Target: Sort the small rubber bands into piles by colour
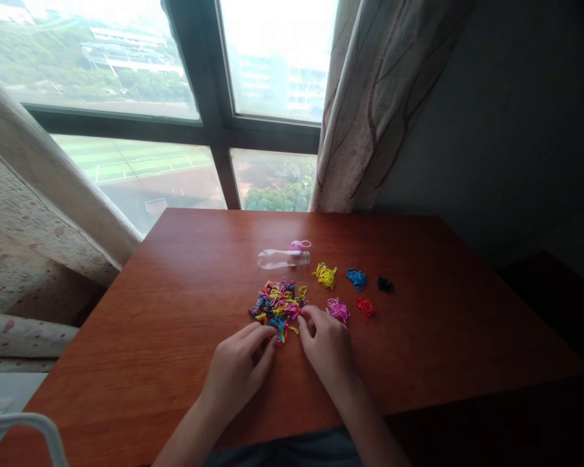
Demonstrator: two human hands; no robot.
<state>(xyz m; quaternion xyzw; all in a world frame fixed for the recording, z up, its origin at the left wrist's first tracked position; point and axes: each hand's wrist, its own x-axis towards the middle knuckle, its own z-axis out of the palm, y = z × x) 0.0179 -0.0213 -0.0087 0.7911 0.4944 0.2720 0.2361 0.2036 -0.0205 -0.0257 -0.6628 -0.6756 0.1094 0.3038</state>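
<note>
A mixed pile of small coloured rubber bands (275, 299) lies on the wooden table in front of me. At its lower left edge is my left hand (246, 360), thumb and forefinger pinched together beside some blue bands; what they hold is too small to make out. My right hand (327, 344) pinches at the pile's right edge, where a pink band meets the fingertips. To the right, sorted by colour, lie a yellow heap (326, 275), a blue heap (356, 278), a black heap (385, 284), a pink heap (338, 310) and a red heap (365, 309).
A clear bottle (278, 259) lies on its side behind the pile, with a pink looped cap (299, 245) just behind its neck. The table (175, 311) reaches back to a window between curtains (365, 97). A pale curved tube (29, 420) stands at the lower left.
</note>
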